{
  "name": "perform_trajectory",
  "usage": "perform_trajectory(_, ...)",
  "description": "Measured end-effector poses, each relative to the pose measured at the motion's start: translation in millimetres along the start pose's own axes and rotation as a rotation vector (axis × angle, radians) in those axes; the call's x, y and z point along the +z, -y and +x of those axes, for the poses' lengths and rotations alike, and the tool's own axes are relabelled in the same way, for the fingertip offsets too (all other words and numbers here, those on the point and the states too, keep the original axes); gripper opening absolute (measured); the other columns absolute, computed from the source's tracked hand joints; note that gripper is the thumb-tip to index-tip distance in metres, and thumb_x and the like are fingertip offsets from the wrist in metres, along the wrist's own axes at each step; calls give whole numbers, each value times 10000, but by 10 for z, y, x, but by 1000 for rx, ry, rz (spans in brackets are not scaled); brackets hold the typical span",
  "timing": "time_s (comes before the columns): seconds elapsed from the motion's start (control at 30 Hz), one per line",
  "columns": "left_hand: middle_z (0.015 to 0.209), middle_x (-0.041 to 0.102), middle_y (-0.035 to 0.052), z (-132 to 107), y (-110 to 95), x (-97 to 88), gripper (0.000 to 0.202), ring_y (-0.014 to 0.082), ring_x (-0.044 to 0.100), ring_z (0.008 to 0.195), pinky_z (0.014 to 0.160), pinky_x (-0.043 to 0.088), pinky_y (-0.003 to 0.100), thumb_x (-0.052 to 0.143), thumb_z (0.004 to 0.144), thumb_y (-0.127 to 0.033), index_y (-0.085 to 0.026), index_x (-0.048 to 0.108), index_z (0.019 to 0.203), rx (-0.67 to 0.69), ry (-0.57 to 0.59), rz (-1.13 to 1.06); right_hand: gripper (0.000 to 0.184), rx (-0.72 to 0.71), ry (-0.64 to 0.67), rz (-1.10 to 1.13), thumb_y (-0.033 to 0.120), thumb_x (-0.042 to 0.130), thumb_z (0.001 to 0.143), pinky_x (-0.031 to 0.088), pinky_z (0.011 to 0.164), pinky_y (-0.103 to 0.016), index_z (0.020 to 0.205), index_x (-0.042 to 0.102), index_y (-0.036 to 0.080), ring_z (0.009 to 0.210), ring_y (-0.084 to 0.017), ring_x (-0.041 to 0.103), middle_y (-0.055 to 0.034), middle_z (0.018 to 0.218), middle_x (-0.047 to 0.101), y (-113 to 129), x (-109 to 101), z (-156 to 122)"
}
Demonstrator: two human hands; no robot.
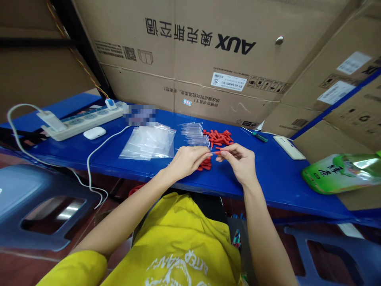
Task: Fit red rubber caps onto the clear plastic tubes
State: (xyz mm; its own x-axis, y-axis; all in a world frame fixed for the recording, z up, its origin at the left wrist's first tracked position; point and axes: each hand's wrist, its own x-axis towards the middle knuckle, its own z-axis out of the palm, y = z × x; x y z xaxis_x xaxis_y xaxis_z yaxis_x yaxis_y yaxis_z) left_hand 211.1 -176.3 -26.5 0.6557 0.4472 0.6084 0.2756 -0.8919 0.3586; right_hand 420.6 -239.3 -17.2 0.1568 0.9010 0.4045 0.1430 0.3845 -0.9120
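Above the near edge of the blue table, my left hand (190, 159) is closed on a thin clear dropper tube (212, 153). Fingertips of my right hand (240, 161) pinch a small red dropper bulb (218, 152) at the tube's right end. The two parts meet between my hands, though how far one sits inside the other is too small to tell. Behind my left hand lies a row of clear tubes (195, 134). A heap of red bulbs (219, 137) is just right of the row, and more red bulbs (205, 164) lie under my hands, partly hidden.
Clear plastic bags (149, 142) lie left of the tubes. Farther left are a white case (94, 133), a cable and a power strip (89, 119). A screwdriver (259, 137), a phone (288, 147) and a green bottle (342, 172) are rightward. Cardboard (190, 51) walls the back.
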Motion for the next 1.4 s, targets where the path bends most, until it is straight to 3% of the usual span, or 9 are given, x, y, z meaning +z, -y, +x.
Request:
perform_trajectory(0.7,820,719,30,-13,9,1,401,141,671,724,636,374,244,379,1133,-367,-184,624,874,12,27,52,241,11,17,-32,426,868,821,654,673,-336,852,769,208,642,-204,776,-19,711,782,20,38,-13)
perform_trajectory(1.1,954,734,32,9,-18,-25,367,150,691,866,758,468,248,447,1111,-446,-213,731,1090,-93,-80,57,269,13,8,-30,439,843,850,647,705,-337,997,757,232,694,-194,767,-10,780,787,-4,-16,15)
perform_trajectory(1.3,1100,761,46,19,-27,-27,362,171,721,983,804,492,248,378,1132,-399,-218,689,1171,-104,-8,62,274,20,1,-37,410,871,818,661,775,-369,1004,790,226,752,-214,792,-31,862,814,-35,-51,37)
perform_trajectory(1.4,1078,763,49,26,-30,-27,363,170,722,939,756,479,241,345,1136,-357,-209,677,1128,-91,47,96,263,21,2,-35,405,881,803,664,761,-374,981,804,227,744,-223,795,-32,846,817,-36,-45,36)
